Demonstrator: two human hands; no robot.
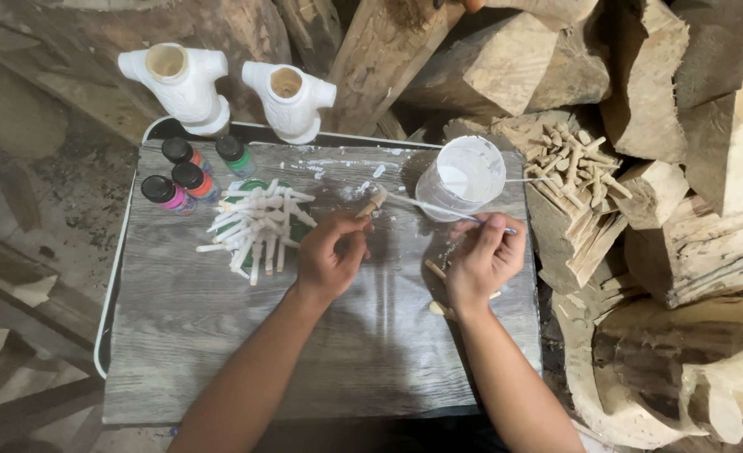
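Near the middle of the frame, the left hand point(328, 256) was pinched around a small wooden peg point(372, 202) pointing up-right, while the right hand point(482, 256), closed on a thin brush point(435, 208), laid it leftward, its tip almost touching the peg.

Bottles point(184, 174) left of pegs point(257, 226); cup point(462, 176) right; figures point(229, 88) behind (on table point(220, 352))

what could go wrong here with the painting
The white paint cup stands right beside the right hand and its brush; a nudge may tip it. The left hand pinches the small peg close to the bristles, so paint may smear its fingers or the painted pegs nearby.
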